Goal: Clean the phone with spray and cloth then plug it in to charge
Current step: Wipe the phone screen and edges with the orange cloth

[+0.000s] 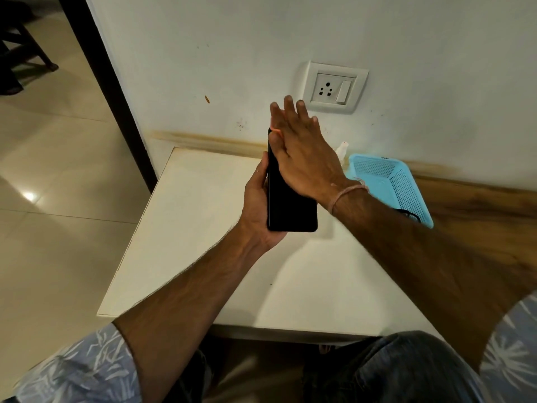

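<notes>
My left hand (pixel 255 210) holds a black phone (pixel 290 207) upright above the white table, with its dark screen facing right. My right hand (pixel 302 152) lies flat against the phone's upper half with its fingers stretched out. It presses a thin orange cloth (pixel 274 130) on the phone, and only a sliver of the cloth shows at the top edge. A white spray bottle (pixel 343 149) stands behind my right hand near the wall, mostly hidden. A white wall socket (pixel 334 87) with a switch sits just above my fingertips.
A light blue perforated basket (pixel 392 181) rests at the table's back right, and a black cable (pixel 408 214) shows in it behind my right forearm. The white table (pixel 203 228) has its left edge over a tiled floor. A dark door frame (pixel 116 97) stands left.
</notes>
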`<state>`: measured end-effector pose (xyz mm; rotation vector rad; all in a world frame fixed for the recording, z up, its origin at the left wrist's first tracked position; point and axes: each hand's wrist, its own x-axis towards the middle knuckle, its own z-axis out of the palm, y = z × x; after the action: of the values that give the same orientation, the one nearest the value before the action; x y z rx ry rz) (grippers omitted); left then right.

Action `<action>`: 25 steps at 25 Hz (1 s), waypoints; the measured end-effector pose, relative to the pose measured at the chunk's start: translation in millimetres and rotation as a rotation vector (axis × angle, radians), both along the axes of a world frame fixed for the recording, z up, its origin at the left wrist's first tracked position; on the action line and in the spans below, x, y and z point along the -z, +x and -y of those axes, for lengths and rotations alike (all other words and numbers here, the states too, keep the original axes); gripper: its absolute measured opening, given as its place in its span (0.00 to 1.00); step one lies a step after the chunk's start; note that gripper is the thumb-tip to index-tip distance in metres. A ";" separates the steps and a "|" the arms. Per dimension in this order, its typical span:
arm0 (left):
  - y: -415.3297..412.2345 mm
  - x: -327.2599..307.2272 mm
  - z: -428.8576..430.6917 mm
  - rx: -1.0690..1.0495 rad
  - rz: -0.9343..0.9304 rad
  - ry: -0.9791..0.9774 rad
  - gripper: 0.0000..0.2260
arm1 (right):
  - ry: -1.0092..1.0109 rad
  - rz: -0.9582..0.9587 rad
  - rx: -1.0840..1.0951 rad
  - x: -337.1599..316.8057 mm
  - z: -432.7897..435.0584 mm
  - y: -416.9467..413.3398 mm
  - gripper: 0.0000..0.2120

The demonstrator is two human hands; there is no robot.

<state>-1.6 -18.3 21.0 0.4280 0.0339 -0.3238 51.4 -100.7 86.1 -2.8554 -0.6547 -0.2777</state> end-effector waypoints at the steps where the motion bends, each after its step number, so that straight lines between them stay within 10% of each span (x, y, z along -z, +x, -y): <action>1: -0.2 0.0 0.0 0.006 0.002 -0.003 0.25 | -0.003 0.025 -0.016 2.2 -0.7 -3.2 0.26; 15: 2.3 -2.4 -11.9 0.123 0.031 0.019 0.33 | -0.121 0.052 -0.245 61.0 37.4 -138.3 0.27; 25: 3.7 3.5 -4.4 0.040 0.026 -0.047 0.24 | 0.069 -0.049 -0.012 16.7 8.6 -34.3 0.26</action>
<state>2.1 -14.0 17.5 0.3864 -0.0076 -0.3579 17.1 -109.3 69.4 -2.7820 -0.6397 -0.2232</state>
